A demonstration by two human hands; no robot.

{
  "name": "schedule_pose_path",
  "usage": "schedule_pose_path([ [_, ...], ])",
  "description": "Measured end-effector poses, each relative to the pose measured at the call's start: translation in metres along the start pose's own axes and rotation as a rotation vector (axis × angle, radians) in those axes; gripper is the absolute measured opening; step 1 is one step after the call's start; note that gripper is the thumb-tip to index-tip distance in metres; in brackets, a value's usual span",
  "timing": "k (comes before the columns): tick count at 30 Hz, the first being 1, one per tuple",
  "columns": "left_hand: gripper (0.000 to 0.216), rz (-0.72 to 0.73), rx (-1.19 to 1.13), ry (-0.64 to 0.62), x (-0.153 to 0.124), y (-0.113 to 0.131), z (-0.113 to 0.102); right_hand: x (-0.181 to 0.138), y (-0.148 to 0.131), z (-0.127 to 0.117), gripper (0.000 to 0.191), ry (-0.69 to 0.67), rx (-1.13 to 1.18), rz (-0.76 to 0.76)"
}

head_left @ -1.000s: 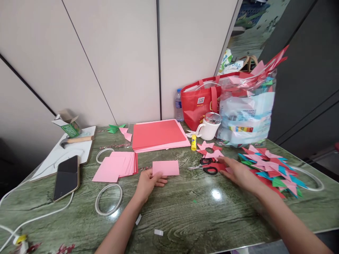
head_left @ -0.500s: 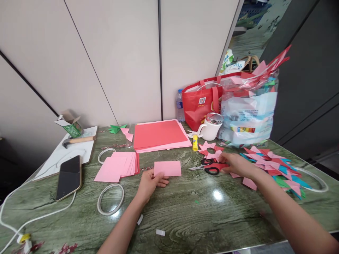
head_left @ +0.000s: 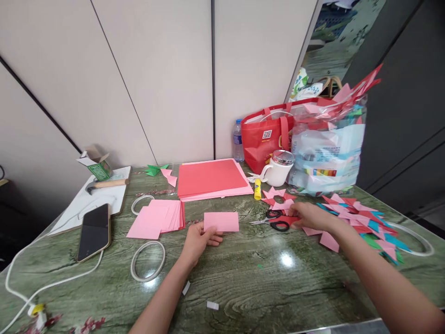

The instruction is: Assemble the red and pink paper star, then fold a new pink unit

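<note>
A small folded pink paper rectangle (head_left: 221, 221) is seen lying flat on the green marble-patterned desk (head_left: 264, 287), and its near left corner is pinched between the thumb and fingers of the left hand (head_left: 199, 239), which rests on the desk surface. The right hand (head_left: 311, 216) is stretched out to the right, palm down with the fingers loosely extended, and its fingertips are laid on the red handles of the black-and-red scissors (head_left: 274, 221); whether the handles are actually gripped cannot be told. The scissors are placed flat, just right of the pink rectangle, with the blades pointed toward it. Beyond the scissors a few pink and red folded paper stars (head_left: 276, 198) are scattered, and a heap of pink, red, blue and green folded paper pieces (head_left: 361, 222) is spread to the right of the right hand. A fanned stack of pink paper squares (head_left: 156, 218) is set left of the rectangle, with a white ring of cord (head_left: 148, 261) near it. Behind, a stack of large red and pink sheets (head_left: 212, 178) is laid, with a yellow glue stick (head_left: 257, 189) and a white lidded mug (head_left: 280, 168) beside it. A dark smartphone (head_left: 93, 232) is placed at the far left.
</note>
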State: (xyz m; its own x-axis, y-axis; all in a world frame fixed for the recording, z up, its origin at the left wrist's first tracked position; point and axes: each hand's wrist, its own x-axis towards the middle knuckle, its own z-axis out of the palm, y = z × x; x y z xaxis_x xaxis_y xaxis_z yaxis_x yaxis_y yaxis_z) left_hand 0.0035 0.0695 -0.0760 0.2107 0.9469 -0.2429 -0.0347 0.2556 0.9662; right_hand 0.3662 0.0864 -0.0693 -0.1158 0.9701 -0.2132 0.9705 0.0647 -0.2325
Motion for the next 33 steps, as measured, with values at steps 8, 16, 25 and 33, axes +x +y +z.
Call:
schedule_pose_path([
  [8, 0.039, 0.016, -0.019, 0.0, 0.001, -0.001, -0.003, -0.003, -0.001, 0.002, 0.01, 0.001, 0.033, -0.016],
  [16, 0.039, 0.005, -0.039, 0.007, 0.003, -0.001, -0.004, -0.011, -0.008, -0.012, 0.01, 0.151, 0.105, -0.025],
  [25, 0.038, 0.006, -0.025, 0.016, 0.003, -0.001, -0.007, -0.021, -0.02, -0.131, 0.015, 0.989, 0.019, 0.053],
  [33, 0.041, 0.029, -0.057, 0.035, 0.006, -0.001, -0.012, 0.033, 0.025, -0.254, 0.028, 1.263, -0.331, 0.245],
])
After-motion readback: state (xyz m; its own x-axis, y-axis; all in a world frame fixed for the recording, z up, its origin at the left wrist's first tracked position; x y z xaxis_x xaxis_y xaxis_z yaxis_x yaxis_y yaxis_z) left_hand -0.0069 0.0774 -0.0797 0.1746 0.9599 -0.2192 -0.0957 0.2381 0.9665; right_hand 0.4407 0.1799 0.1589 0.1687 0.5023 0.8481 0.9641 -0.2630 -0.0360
